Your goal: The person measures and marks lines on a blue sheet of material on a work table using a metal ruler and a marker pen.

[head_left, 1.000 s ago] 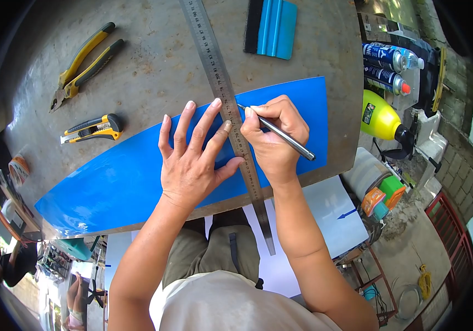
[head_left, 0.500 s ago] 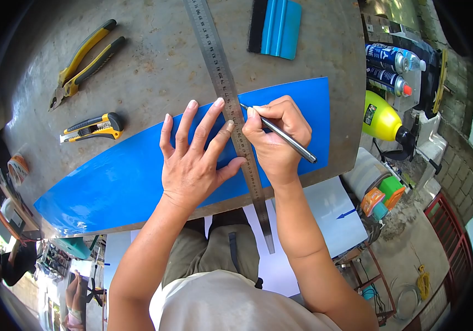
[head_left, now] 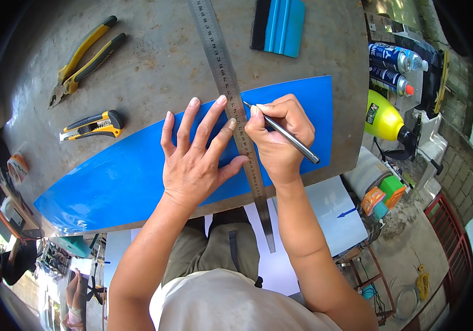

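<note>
A long steel ruler (head_left: 226, 74) lies across a glossy blue sheet (head_left: 121, 176) with a curved far edge. My left hand (head_left: 198, 154) rests flat with fingers spread, pressing on the sheet, its fingertips and thumb against the ruler's left side. In my right hand (head_left: 283, 135) is a dark, shiny pen (head_left: 294, 142), gripped between thumb and fingers. Its tip meets the sheet along the ruler's right edge, near the sheet's far edge. The ruler's near end juts past the table edge.
On the metal table (head_left: 159, 66) lie yellow-black pliers (head_left: 85, 60), a utility knife (head_left: 93, 127) and a blue squeegee (head_left: 283, 27). Spray cans (head_left: 388, 66) and a yellow-green bottle (head_left: 382, 116) stand off the right side. A tape roll (head_left: 18, 167) sits at left.
The view has shifted slightly, so the ruler and both hands appear a little farther right. My hands keep their hold, and the pen tip remains beside the ruler.
</note>
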`<state>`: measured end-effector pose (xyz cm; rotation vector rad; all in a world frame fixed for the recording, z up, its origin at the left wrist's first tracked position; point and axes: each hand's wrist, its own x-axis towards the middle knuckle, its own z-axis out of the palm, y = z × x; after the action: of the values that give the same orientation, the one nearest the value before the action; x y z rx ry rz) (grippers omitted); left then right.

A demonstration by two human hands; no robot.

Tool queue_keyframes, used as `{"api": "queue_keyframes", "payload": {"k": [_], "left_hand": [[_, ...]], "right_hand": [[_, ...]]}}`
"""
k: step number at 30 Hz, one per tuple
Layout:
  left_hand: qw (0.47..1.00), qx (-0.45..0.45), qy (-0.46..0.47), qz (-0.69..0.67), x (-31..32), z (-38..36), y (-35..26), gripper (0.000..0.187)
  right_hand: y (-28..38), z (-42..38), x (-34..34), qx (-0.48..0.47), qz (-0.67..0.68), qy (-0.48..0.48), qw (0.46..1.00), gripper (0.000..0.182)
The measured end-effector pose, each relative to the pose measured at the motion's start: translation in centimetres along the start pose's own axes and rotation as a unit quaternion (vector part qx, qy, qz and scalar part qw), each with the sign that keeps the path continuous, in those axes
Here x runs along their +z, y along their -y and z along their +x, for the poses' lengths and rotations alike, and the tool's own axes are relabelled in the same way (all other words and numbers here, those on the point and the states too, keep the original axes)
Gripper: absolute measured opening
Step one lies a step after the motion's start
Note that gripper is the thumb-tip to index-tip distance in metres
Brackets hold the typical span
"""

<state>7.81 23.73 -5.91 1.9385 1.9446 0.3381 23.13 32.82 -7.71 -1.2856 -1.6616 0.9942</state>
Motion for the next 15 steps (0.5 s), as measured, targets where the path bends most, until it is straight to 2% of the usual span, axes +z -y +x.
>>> {"api": "queue_keyframes", "payload": {"k": [6,8,15], "left_hand": [[1.0,0.001,-0.005,-0.001,0.16,-0.02,-0.02,0.07],[1.0,0.001,-0.004,0.001,0.08,-0.02,0.01,0.07],[1.0,0.001,-0.002,0.0,0.11,0.01,-0.03,0.07]], "right_hand": [[0.03,0.07,0.05,0.0,0.001,0.001,1.0,0.019],[-0.08,0.02,0.28,0.01,0.013,-0.026,1.0,0.019],[0.24,0.2,0.0,-0.013,-0.012,-0.003,1.0,0.019]]}}
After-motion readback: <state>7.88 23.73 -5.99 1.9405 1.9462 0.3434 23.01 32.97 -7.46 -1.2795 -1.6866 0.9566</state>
